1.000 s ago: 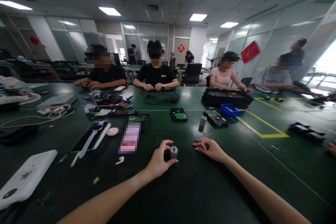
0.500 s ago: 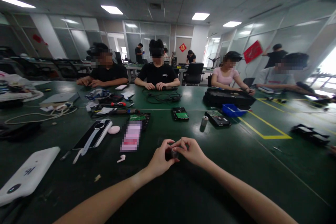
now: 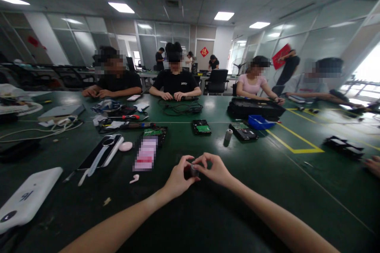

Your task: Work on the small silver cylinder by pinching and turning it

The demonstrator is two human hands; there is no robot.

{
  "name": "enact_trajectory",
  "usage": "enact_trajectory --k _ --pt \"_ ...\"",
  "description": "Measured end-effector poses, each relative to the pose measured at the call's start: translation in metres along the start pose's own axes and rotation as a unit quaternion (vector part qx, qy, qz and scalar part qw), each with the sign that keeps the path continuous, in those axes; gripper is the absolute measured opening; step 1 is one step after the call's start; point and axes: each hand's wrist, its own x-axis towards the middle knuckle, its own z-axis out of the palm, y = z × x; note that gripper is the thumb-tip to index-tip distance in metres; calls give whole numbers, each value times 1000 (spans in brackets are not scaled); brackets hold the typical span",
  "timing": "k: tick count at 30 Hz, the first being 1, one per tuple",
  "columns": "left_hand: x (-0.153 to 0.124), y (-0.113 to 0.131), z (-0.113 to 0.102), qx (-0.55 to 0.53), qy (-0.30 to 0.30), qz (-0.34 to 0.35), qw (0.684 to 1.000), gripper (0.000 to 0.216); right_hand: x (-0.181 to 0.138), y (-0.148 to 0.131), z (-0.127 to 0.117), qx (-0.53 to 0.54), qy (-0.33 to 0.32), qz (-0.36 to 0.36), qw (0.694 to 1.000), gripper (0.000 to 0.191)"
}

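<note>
A small grey metal cylinder (image 3: 194, 170) stands between my two hands, low over the green table or on it; I cannot tell which. My left hand (image 3: 179, 178) curves its thumb and fingers around the cylinder's side. From the right, my right hand (image 3: 214, 170) pinches at its top edge with thumb and forefinger, and whatever small part may be there is hidden. Farther off, a similar silver cylinder (image 3: 228, 135) stands upright beside a hard drive (image 3: 244, 131). Another hard drive (image 3: 202, 127), with a green circuit board, lies beyond my hands.
On the left lie a phone with a pixelated screen (image 3: 145, 154), a white earbud (image 3: 134, 178), a pink round case (image 3: 125, 146) and a white power bank (image 3: 28, 197). A blue tray (image 3: 261, 122) sits by a black case (image 3: 255, 108). Several people sit across the table (image 3: 267, 189).
My view has turned slightly to the right. Both hands keep nearly the same hold on the cylinder. A co-worker's hand shows more at the right edge, and a standing person by the red poster has shifted.
</note>
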Motion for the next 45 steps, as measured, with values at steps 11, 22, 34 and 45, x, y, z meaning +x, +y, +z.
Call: enact_trajectory --k 11,22,34,45 --pt "-1 7 -3 17 -3 -2 1000 61 8 45 -94 23 -5 82 996 49" --pt "-1 9 -4 33 -8 -7 999 60 -5 78 -114 3 -74 143 987 50" --pt "-1 3 0 10 -4 9 1000 54 5 7 -6 117 0 30 993 43" --pt "0 4 0 16 -4 2 1000 54 0 9 6 55 35 10 998 41"
